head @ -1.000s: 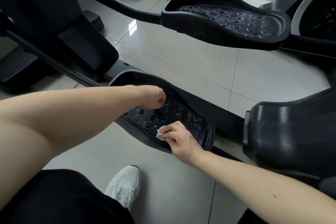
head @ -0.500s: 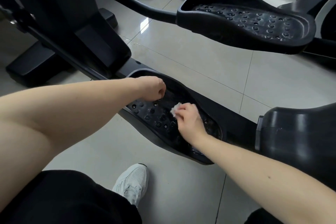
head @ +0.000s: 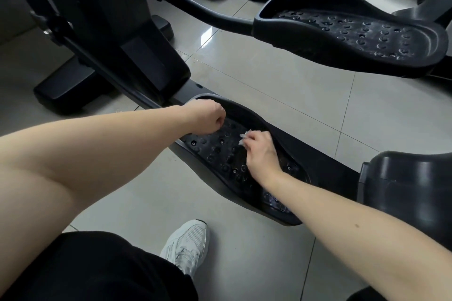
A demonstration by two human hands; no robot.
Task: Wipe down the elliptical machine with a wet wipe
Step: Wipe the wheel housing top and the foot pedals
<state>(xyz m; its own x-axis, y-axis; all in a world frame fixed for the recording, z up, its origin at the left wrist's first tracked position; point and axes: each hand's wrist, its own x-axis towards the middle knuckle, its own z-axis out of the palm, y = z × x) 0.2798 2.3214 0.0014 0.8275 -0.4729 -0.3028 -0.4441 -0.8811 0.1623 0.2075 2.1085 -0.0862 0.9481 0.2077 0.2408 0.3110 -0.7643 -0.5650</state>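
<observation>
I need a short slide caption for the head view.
Right hand pinches a wet wipe against the near pedal while the left hand rests on it.

Black pedal [head: 215, 154], dotted with round studs, beneath your right hand [head: 263, 154]; white wipe [head: 244, 138] in its fingers. Below it: pale grey floor tiles [head: 146, 190], white shoe [head: 189, 242].

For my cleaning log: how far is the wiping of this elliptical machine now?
Done: the heel end of the near pedal glistens, perhaps already wiped. In hand: the right hand pinches the wet wipe on that pedal's middle, the left hand braced, fisted, at its front. Left: the far pedal looks dusty, probably unwiped.
</observation>
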